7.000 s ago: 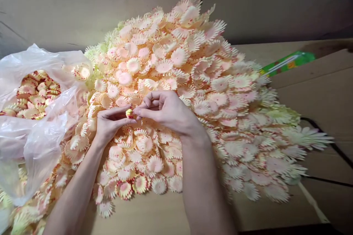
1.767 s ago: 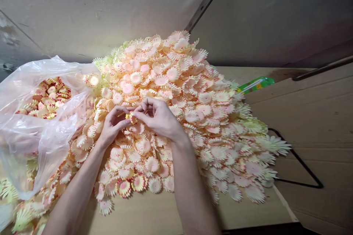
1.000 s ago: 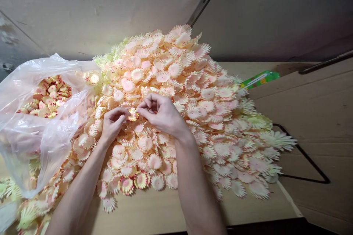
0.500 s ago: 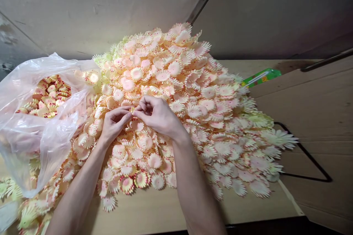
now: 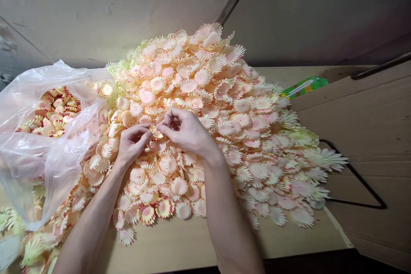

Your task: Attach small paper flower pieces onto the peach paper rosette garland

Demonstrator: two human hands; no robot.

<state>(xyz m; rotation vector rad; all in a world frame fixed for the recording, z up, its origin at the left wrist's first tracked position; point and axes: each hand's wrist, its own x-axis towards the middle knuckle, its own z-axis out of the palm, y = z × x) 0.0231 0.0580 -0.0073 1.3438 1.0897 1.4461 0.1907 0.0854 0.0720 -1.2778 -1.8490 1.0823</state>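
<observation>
A small yellowish flower piece [image 5: 156, 132] with a frilled edge sits between my fingertips, just above a big heap of pale pink and cream artificial flower pieces [image 5: 188, 86]. My left hand [image 5: 133, 142] pinches it from the left, thumb and forefinger together. From the right, my right hand [image 5: 188, 132] pinches its other side, with the remaining fingers curled. Fingers cover part of the piece, so its full shape is hidden. Two pieces with redder rims, one of them a yellow-and-red flower piece [image 5: 163, 208], lie at the heap's front.
At the left, a translucent plastic bag [image 5: 64, 167] gapes over more red-edged pieces [image 5: 58, 111]. A green packet [image 5: 305, 87] lies behind the heap at the right, beside a cardboard sheet [image 5: 369, 137] and a bent black metal rod [image 5: 362, 180]. The wooden table [image 5: 180, 244] meets a grey wall [image 5: 96, 13].
The yellowish flower piece shows more clearly between my fingertips. My right hand has shifted slightly to the right, its fingers a little more curled. The heap looks unchanged.
</observation>
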